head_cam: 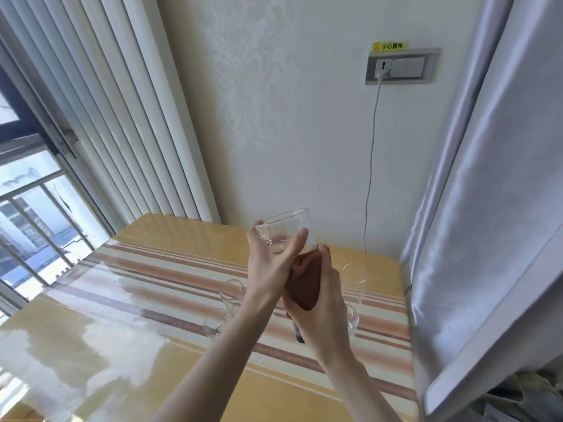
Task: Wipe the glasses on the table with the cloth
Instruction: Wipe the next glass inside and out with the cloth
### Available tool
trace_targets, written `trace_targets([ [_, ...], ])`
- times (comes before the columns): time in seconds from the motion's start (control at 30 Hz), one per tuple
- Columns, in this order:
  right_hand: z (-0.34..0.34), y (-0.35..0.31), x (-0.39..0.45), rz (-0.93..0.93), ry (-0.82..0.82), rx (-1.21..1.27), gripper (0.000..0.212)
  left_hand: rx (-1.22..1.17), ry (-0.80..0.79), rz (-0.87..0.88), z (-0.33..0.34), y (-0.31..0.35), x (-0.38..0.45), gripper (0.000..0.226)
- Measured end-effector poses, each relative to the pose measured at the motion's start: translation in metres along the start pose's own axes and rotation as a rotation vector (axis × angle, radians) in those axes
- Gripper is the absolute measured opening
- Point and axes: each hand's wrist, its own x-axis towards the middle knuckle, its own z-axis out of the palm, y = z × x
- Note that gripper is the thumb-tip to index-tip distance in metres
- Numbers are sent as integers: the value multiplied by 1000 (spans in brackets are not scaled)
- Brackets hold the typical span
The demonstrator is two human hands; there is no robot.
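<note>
My left hand (269, 263) grips a clear glass (289, 231) with a small cartoon print, lifted above the table (122, 345) with its mouth tilted away from me. My right hand (323, 303) holds a brown cloth (304, 283) bunched against the base of that glass; a dark end of the cloth hangs below the hand. Three more clear glasses stand on the table: a tall one (354, 281) to the right, one (231, 295) just left of my left forearm, and a third (352, 319) partly hidden behind my right hand.
A low glass piece (211, 327) sits beside my left forearm. The table has a striped cloth under a clear glossy cover. A grey curtain (487, 208) hangs at the right, a window with bars at the left. A white cable (370, 166) runs down from a wall socket.
</note>
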Motion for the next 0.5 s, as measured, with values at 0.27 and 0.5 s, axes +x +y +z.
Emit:
trace_targets([
  [0.27, -15, -39, 37, -23, -115, 412, 69, -155, -324, 97, -16, -1, 6, 92],
  [0.5, -15, -39, 47, 157, -308, 619, 30, -227, -367, 76, -21, -2, 18, 73],
])
